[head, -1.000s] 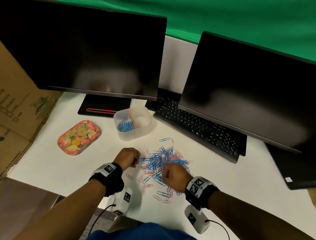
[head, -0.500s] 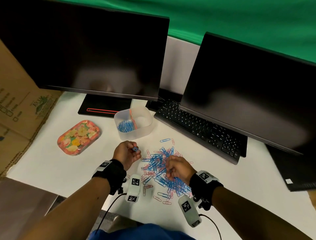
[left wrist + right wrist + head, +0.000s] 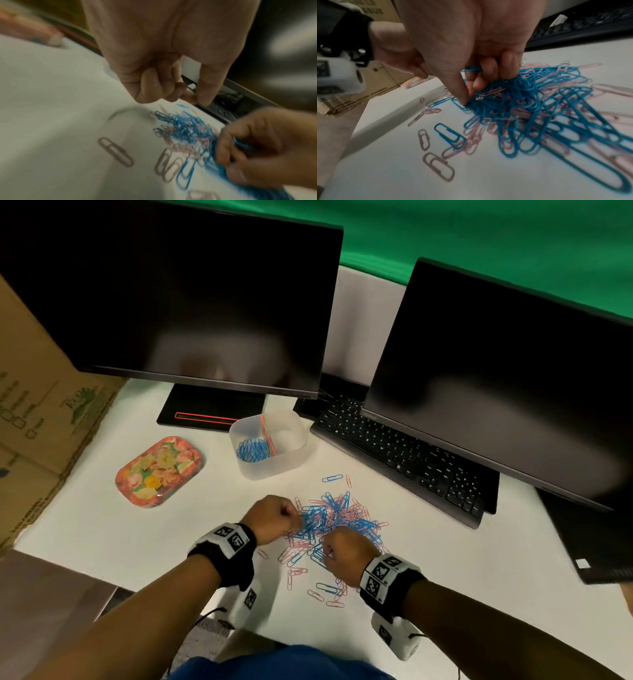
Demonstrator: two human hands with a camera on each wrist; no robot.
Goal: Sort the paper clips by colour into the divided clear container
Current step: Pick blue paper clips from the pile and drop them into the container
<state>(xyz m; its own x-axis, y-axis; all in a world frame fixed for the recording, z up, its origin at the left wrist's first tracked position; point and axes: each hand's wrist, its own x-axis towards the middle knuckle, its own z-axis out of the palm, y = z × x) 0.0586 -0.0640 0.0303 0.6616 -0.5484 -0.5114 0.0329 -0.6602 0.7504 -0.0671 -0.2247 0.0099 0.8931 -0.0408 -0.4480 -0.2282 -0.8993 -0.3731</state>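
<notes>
A heap of blue and pink paper clips [image 3: 339, 515] lies on the white table [image 3: 85, 525], with loose clips scattered toward me. The divided clear container [image 3: 274, 467] stands behind it; blue clips [image 3: 251, 450] fill its left compartment. My left hand [image 3: 274, 515] hovers at the heap's left edge. In the left wrist view the left hand [image 3: 195, 100] is curled, thumb tip against forefinger, and no clip shows in it. My right hand [image 3: 346, 556] sits on the heap's near side. In the right wrist view the right hand [image 3: 471, 92] curls round several blue clips [image 3: 471, 69], thumb down on the heap [image 3: 530, 102].
A floral tin tray [image 3: 159, 470] lies left of the container. A black keyboard [image 3: 404, 453] runs along the right behind the heap, under the right monitor [image 3: 507, 371]. Another monitor [image 3: 191, 296] stands behind the container. A cardboard box [image 3: 41, 419] borders the table's left.
Half a second ago my left hand was raised with a blue clip at its fingertips; it is now back down at the heap's left edge. My right hand shifted slightly on the heap.
</notes>
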